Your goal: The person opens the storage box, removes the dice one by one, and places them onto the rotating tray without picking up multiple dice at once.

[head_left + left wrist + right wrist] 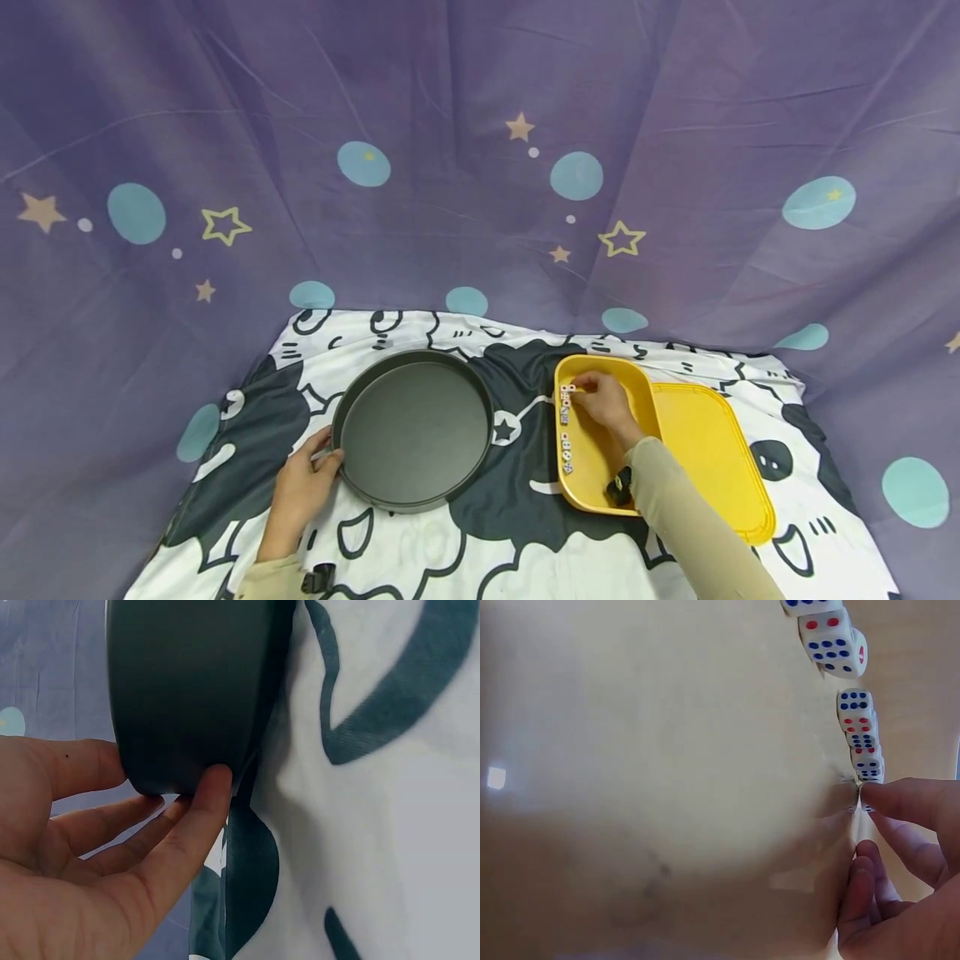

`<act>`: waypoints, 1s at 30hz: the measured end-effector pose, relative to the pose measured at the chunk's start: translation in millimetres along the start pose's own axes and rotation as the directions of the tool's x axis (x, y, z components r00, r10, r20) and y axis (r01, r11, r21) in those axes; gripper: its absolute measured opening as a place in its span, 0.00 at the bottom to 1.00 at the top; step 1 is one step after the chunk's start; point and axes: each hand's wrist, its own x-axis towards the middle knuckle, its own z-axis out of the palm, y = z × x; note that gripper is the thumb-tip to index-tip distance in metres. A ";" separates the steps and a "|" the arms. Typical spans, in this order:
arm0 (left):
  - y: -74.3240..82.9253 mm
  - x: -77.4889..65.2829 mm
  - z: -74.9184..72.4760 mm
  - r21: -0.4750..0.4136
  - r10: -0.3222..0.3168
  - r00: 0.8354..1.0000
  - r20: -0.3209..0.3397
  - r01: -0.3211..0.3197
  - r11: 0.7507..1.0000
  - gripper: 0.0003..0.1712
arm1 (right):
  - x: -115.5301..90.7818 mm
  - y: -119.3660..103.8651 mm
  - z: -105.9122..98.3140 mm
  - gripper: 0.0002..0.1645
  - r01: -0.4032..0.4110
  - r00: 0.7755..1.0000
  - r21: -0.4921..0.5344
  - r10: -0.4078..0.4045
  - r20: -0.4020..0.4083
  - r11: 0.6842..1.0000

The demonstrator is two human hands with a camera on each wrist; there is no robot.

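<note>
- The desk (465, 550) is covered by a white cloth printed with black cartoon shapes, and a purple sheet (480, 167) with stars and blue dots is hung behind its far edge.
- A round dark grey pan (412, 429), shallow with a straight upright wall and a matte bare bottom, is set on the left half of the desk, towards the near edge.
- A yellow plastic tray (600, 492) with rounded corners and a raised rim is placed on the right half of the desk; it is laid on or against a second flat yellow piece (712, 450) to its right.
- The left hand (303, 487) is rested at the pan's near-left wall; in the left wrist view the thumb (202, 817) and a finger are pressed against the outer wall, with the fingers only loosely bent rather than clenched.
- The right hand (603, 404) is reached into the far-left corner of the tray, where one die is pinched between thumb and fingertip (900, 799).
- A row of small white dice (859, 720) with blue and red pips is lined up along the tray's left wall, with a gap partway down the row.
</note>
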 end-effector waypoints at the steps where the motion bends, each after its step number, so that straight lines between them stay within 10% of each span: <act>1: 0.1 0.0 0.2 0.000 0.000 1.000 -0.001 0.000 1.000 0.29 | -0.2 0.1 -0.4 0.12 -0.001 1.000 0.000 0.001 0.001 1.000; 13: -0.3 -0.3 0.5 0.003 0.015 1.000 0.004 -0.015 1.000 0.28 | -4.6 -18.2 -17.1 0.11 0.028 0.999 0.059 -0.029 0.020 0.998; 30: -2.3 -1.5 -0.9 -0.034 0.012 1.000 0.000 -0.012 0.999 0.28 | -15.5 -109.3 -18.2 0.12 0.159 0.977 0.356 -0.199 0.080 0.921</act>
